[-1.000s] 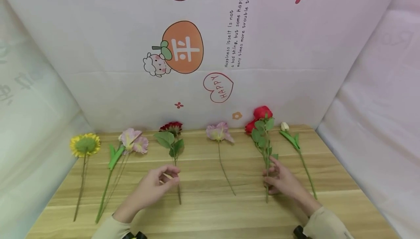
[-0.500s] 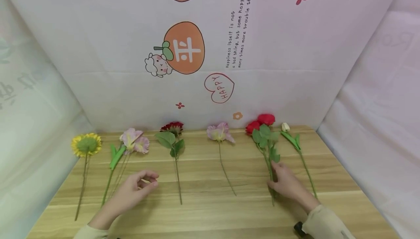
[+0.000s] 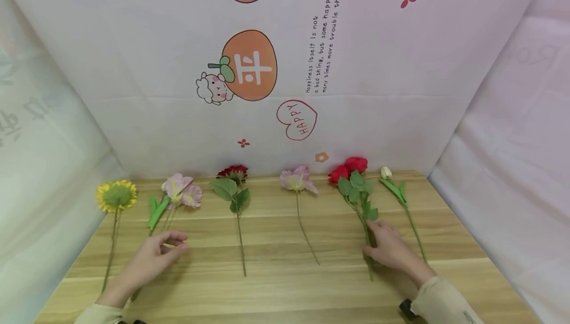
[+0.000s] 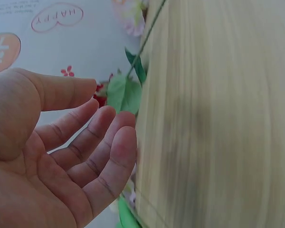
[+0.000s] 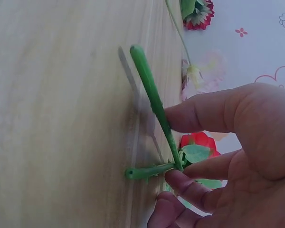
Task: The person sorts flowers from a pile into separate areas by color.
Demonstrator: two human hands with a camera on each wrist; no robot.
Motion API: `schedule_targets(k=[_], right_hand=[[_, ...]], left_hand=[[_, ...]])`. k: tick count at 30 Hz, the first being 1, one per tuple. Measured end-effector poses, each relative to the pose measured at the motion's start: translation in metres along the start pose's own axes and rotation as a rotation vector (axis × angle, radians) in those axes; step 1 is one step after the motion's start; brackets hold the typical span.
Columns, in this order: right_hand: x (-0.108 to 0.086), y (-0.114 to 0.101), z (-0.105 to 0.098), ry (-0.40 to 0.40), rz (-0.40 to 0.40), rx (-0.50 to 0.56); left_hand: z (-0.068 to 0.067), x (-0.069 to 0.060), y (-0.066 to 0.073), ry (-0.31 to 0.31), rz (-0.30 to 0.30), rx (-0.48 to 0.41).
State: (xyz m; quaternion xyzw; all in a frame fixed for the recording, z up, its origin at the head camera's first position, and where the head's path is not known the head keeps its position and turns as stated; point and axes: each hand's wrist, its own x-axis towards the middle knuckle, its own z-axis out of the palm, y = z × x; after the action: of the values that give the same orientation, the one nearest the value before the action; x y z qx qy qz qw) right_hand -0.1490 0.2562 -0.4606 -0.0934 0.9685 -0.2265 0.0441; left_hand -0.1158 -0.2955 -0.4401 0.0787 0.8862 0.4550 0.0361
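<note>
Two red roses (image 3: 356, 164) with green leaves lie close together at the right of the table, their blooms by the back wall. My right hand (image 3: 388, 249) pinches a rose stem (image 5: 151, 88) between thumb and fingers. In the right wrist view a second green stem (image 5: 145, 172) crosses low beside it. Relaxed and holding nothing, my left hand (image 3: 153, 258) hovers above the table at the left, in front of the lilac flowers (image 3: 181, 190) and a tulip's green leaves (image 3: 157, 212). It partly hides their stems.
A yellow sunflower (image 3: 117, 195) lies at far left. Between the hands are a dark red flower (image 3: 232, 173) and a single lilac flower (image 3: 298, 179). A white tulip (image 3: 386, 172) lies right of the roses. Printed white cloth (image 3: 378, 91) encloses the wooden table (image 3: 285, 289).
My left hand has moved left, away from the dark red flower's stem. My right hand has lowered the rose it holds onto the table beside the other rose.
</note>
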Motion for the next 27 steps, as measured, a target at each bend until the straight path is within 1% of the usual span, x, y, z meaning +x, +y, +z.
schedule_targets(k=[6, 10, 14, 18, 20, 24, 27], right_hand=[[0.001, 0.001, -0.001, 0.005, 0.018, 0.017], [0.001, 0.000, -0.002, 0.022, 0.003, 0.022], [0.001, -0.002, -0.003, 0.060, -0.023, 0.058], [0.003, -0.006, -0.005, 0.110, -0.055, 0.105], [0.004, -0.009, -0.007, 0.130, -0.068, 0.123], [0.004, -0.015, -0.009, 0.167, -0.110, 0.153], [0.004, -0.019, -0.009, 0.191, -0.156, 0.182]], left_hand=[[-0.011, -0.002, -0.011, -0.002, -0.035, 0.006], [-0.019, -0.004, -0.017, 0.015, -0.042, 0.036], [-0.027, -0.003, -0.021, 0.028, -0.058, 0.060], [-0.036, 0.000, -0.024, 0.042, -0.056, 0.080], [-0.040, 0.003, -0.025, 0.055, -0.049, 0.098], [-0.045, 0.010, -0.027, 0.088, -0.033, 0.178], [-0.049, 0.015, -0.029, 0.092, -0.016, 0.245]])
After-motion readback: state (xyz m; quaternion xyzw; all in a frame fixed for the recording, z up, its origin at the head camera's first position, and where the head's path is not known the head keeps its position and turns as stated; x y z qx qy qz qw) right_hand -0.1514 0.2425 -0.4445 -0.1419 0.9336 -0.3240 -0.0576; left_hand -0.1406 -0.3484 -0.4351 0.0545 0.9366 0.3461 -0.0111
